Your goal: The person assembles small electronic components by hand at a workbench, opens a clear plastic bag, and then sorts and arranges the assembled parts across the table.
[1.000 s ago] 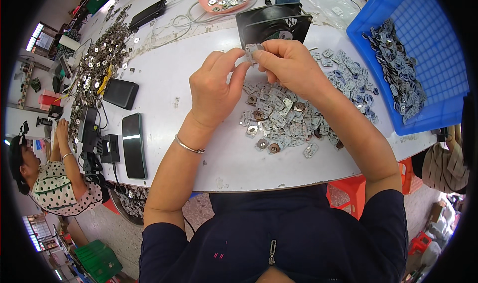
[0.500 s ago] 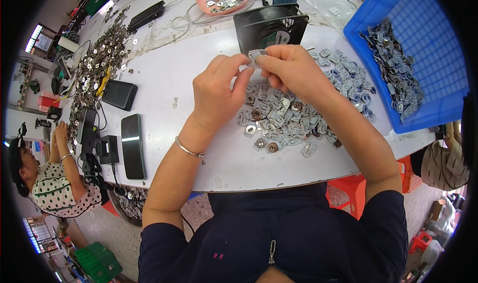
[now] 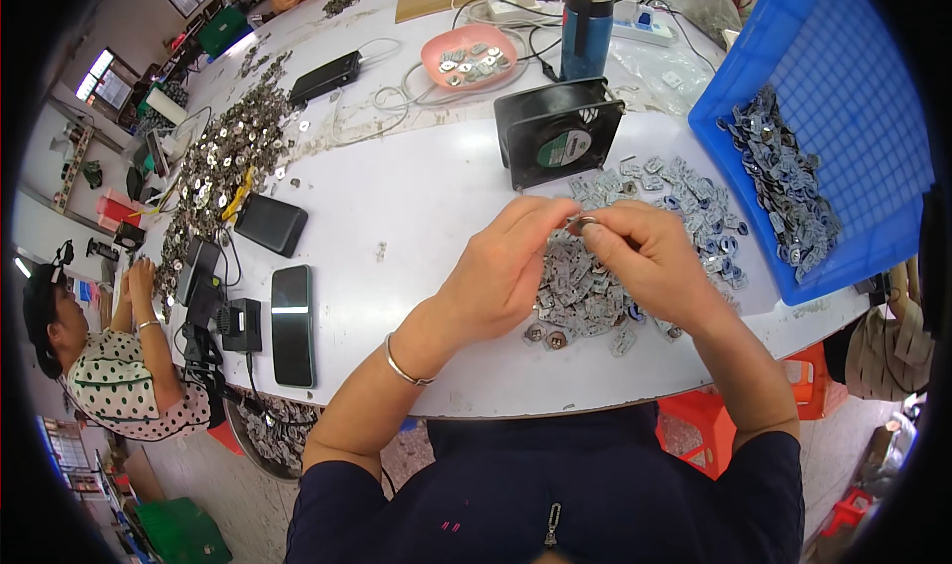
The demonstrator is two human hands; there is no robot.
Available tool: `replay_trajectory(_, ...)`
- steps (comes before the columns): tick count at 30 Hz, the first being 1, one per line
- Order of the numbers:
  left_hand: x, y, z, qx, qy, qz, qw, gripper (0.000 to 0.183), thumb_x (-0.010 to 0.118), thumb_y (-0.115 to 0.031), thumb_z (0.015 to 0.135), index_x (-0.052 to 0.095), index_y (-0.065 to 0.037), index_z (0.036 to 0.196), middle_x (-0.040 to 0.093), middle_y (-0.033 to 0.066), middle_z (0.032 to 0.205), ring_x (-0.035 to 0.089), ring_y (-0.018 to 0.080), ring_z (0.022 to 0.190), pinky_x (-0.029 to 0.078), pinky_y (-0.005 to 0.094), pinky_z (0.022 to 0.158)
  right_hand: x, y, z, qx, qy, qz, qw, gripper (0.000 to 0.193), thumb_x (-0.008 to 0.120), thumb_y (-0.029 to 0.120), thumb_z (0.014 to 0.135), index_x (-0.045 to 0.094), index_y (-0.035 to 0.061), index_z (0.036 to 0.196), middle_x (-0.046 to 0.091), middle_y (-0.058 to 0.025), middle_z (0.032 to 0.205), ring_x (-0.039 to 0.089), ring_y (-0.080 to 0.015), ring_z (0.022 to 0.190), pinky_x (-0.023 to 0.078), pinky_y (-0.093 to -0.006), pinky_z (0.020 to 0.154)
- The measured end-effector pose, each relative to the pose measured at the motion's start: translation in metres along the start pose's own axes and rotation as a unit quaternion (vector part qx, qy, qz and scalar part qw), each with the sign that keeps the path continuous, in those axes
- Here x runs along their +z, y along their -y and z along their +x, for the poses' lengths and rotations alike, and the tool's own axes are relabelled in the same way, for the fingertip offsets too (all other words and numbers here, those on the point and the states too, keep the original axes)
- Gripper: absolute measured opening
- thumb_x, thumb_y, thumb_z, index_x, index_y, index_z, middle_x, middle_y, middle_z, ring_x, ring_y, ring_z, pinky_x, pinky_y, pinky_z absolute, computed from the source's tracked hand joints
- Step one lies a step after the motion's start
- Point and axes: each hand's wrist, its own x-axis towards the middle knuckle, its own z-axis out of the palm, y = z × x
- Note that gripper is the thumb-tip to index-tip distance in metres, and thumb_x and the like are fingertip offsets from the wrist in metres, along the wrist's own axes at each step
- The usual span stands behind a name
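Over the near pile, the fingertips of my two hands meet on a small round-edged metal part (image 3: 585,223), seen nearly edge-on. My right hand (image 3: 654,258) pinches it between thumb and forefinger. From the other side, my left hand (image 3: 504,271) closes in with its fingertips against the part, thumb mostly hidden. Just below lies a pile of small grey-and-clear plastic pieces (image 3: 578,296), some bearing metal discs. More such pieces (image 3: 694,202) spread to the right of my right hand. A black square fan (image 3: 558,132) stands upright beyond my hands.
A blue crate (image 3: 709,127) at right holds many pieces. A pink dish (image 3: 436,53) of discs and a blue bottle (image 3: 587,33) stand behind. Left are a phone (image 3: 293,326), a black box (image 3: 271,224) and heaped metal discs (image 3: 223,137). A co-worker (image 3: 129,380) sits far left.
Both hands, still together on the small part, have come lower, nearer to me and a little right. The part now shows more edge-on. My view has tilted, showing more of the table's far side.
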Motion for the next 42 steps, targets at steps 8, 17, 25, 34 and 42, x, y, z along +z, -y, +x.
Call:
replay_trajectory(8, -0.014, -0.003, -0.002, -0.111, 0.050, -0.165, 0.979, 0.054, 0.043, 0.015, 0.085, 0.043, 0.001, 0.137, 0.052, 0.0169, 0.131, 0.067, 0.0152, 0.078, 0.055, 0.0243, 0.065, 0.018, 0.012, 0.010, 0.023, 0.024, 0.151, 0.988, 0.021, 0.054, 0.014, 0.095, 0.069, -0.0002, 0.088, 0.065, -0.0063, 0.077, 0.057, -0.0138, 0.070, 0.045, -0.0304, 0.065)
replay_trajectory(17, -0.016, -0.007, -0.004, -0.140, 0.057, -0.229, 0.962, 0.054, 0.041, 0.015, 0.087, 0.040, 0.000, 0.140, 0.053, 0.0147, 0.131, 0.067, 0.0152, 0.073, 0.057, 0.0253, 0.061, 0.017, 0.000, 0.010, 0.134, 0.097, 0.228, 0.960, 0.025, 0.051, 0.015, 0.097, 0.066, 0.0000, 0.084, 0.064, -0.0011, 0.073, 0.055, -0.0077, 0.064, 0.043, -0.0244, 0.060)
replay_trajectory(25, -0.020, -0.006, -0.008, -0.155, 0.094, -0.243, 0.953, 0.057, 0.040, 0.014, 0.089, 0.036, -0.002, 0.144, 0.051, 0.0162, 0.134, 0.068, 0.0149, 0.075, 0.057, 0.0253, 0.062, 0.024, 0.011, 0.011, 0.073, 0.128, 0.222, 0.964, 0.026, 0.052, 0.016, 0.098, 0.065, -0.0001, 0.082, 0.063, -0.0010, 0.071, 0.052, -0.0085, 0.062, 0.043, -0.0266, 0.060)
replay_trajectory(34, -0.023, 0.003, -0.009, -0.230, 0.021, -0.195, 0.953, 0.050, 0.062, 0.006, 0.084, 0.054, -0.005, 0.131, 0.064, 0.0124, 0.115, 0.067, 0.0131, 0.074, 0.054, 0.0262, 0.059, 0.018, 0.006, 0.018, 0.062, 0.048, 0.063, 0.995, 0.031, 0.057, 0.022, 0.094, 0.061, 0.0005, 0.073, 0.056, 0.0008, 0.062, 0.048, -0.0070, 0.058, 0.038, -0.0269, 0.055)
replay_trajectory(42, -0.016, 0.018, -0.008, -0.023, -0.053, 0.036, 0.998, 0.033, 0.069, 0.007, 0.076, 0.066, -0.001, 0.109, 0.069, 0.0173, 0.102, 0.069, 0.0281, 0.082, 0.056, 0.0314, 0.066, 0.018, 0.002, 0.021, 0.148, 0.070, 0.157, 0.974, 0.035, 0.057, 0.027, 0.095, 0.061, 0.0012, 0.070, 0.052, 0.0025, 0.059, 0.045, -0.0045, 0.053, 0.037, -0.0242, 0.048)
